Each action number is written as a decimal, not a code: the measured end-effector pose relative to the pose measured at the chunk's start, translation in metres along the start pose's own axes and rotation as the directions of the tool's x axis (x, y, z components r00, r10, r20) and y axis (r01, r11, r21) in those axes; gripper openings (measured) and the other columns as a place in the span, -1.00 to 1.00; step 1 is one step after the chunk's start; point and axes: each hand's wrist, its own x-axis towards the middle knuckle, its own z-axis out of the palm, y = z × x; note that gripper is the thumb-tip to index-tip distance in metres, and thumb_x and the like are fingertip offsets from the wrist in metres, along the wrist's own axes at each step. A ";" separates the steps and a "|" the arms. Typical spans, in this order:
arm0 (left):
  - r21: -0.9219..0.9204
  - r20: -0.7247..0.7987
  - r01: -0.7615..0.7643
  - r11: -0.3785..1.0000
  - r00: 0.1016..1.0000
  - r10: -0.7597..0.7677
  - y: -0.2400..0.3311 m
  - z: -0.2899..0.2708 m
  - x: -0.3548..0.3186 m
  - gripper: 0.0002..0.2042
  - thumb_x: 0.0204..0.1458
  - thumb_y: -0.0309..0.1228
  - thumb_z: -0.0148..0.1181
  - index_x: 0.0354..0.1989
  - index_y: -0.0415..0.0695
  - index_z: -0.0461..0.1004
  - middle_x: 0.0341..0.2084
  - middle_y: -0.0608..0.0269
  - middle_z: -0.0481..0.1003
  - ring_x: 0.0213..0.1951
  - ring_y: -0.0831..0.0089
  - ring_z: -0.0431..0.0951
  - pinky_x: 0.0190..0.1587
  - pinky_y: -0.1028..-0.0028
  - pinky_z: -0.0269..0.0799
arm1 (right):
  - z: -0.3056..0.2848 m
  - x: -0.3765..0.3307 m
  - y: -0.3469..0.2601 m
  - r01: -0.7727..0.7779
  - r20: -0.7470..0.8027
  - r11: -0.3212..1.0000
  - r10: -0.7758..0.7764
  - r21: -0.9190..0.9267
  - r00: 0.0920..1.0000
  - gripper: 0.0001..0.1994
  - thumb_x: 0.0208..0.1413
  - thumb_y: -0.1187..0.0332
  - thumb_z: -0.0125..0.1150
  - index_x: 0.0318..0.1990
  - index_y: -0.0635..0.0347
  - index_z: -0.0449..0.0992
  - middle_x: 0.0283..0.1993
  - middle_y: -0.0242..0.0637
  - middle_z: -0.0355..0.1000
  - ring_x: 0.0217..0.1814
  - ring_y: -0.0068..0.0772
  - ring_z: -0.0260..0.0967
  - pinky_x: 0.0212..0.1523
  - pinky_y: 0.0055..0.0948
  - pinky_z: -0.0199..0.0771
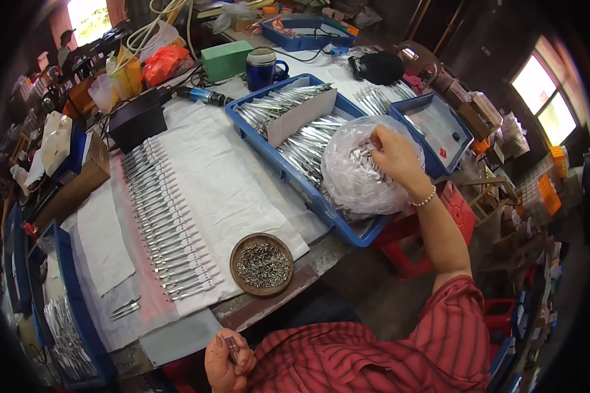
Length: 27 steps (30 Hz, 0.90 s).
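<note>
My right hand (394, 156) dips into an open clear plastic bag (344, 180) full of small whitish parts (364, 160); its fingers are drawn together, and what they grip is hidden. Under the bag is a long blue tray (295, 177) holding many slim silver pen-like pieces (311, 141), parted by a cardboard strip (301, 116). Close to my body at the table's near edge, my left hand (229, 360) is closed around a small purplish piece too small to name. Nearest to it is a round brown bowl (262, 293) of tiny metal parts.
A long row of silver pen-like pieces (167, 223) lies on white sheeting left of the bowl. Behind stand a blue mug (261, 71), a green box (226, 60) and a black box (137, 121). A second blue tray (432, 134) and a red stool (455, 213) are at right.
</note>
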 end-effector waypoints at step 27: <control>-0.285 0.301 0.326 0.901 0.923 -0.239 -0.004 -0.030 0.008 -0.66 0.21 -0.17 -0.32 -0.38 -0.18 0.25 -0.78 0.41 0.15 -0.83 0.74 -0.01 -0.77 0.69 -0.12 | 0.061 -0.118 -0.217 -0.179 0.318 0.268 -0.682 0.947 0.659 -0.81 -0.08 0.59 0.16 -0.26 0.27 0.37 -0.26 -0.22 0.34 -0.20 -0.40 0.33 -0.21 -0.51 0.33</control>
